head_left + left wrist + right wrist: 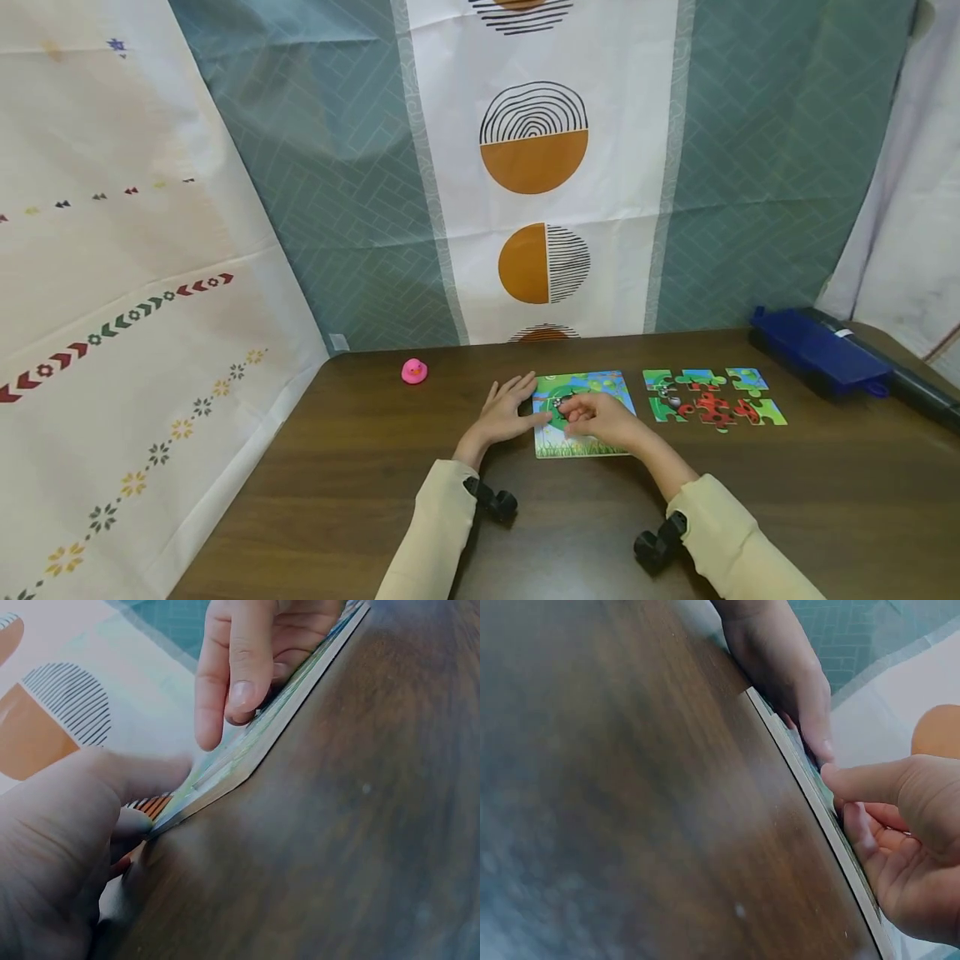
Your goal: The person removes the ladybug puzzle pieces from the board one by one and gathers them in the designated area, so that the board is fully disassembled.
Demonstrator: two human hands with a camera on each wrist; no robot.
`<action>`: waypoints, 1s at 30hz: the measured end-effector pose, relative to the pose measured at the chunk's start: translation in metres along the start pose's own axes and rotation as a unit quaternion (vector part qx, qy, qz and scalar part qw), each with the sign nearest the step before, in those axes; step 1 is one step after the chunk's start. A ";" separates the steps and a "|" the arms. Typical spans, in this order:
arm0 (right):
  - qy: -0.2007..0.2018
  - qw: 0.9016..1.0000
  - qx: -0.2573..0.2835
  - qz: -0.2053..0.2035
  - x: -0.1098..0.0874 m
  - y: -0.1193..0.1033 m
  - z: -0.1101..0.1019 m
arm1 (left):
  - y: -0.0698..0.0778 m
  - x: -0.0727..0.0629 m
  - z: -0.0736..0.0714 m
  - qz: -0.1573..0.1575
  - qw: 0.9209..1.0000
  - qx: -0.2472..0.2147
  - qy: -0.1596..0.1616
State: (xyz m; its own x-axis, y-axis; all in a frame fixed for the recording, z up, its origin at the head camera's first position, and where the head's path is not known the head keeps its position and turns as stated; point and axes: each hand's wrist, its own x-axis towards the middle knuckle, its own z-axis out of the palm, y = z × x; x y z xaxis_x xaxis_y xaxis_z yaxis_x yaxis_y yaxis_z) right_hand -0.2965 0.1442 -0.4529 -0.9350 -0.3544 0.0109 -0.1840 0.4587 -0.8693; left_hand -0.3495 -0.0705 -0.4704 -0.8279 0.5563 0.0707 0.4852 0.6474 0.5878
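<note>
A square picture board (581, 451) with a green garden print lies on the table. My left hand (507, 416) rests at its left side, fingers spread, the thumb reaching over the board's surface. Over the board's middle is my right hand (603, 418), fingers bent and thumb toward the fingertips, close to a dark printed spot. In the left wrist view the right hand (244, 667) points its fingers down at the board's face (240, 761). I cannot tell whether a piece sits between the right thumb and fingers (859, 825).
Several loose jigsaw pieces (712, 408) with red and green print lie in two rows right of the board. A pink rubber duck (414, 372) stands at back left. A blue plastic tray-like object (821, 350) and a black bar (918, 387) lie at the right.
</note>
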 end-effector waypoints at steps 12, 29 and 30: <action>-0.029 0.999 -0.032 -0.021 -0.001 -0.008 0.005 | 0.002 -0.002 -0.002 -0.005 1.000 -0.014 0.008; -0.025 0.994 -0.101 -0.034 -0.003 -0.012 0.004 | 0.000 -0.002 -0.002 -0.004 1.000 -0.016 0.008; -0.026 0.994 -0.101 -0.033 -0.003 -0.012 0.003 | 0.001 -0.002 -0.002 -0.003 1.000 -0.018 0.008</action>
State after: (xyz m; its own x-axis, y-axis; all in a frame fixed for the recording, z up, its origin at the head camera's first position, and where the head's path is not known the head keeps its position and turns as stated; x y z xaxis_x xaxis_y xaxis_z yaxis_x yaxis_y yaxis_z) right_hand -0.2904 0.1366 -0.4438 -0.9032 -0.4280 0.0341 -0.3062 0.5864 -0.7499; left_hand -0.3478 -0.0720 -0.4689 -0.8359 0.5430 0.0798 0.4694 0.6320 0.6167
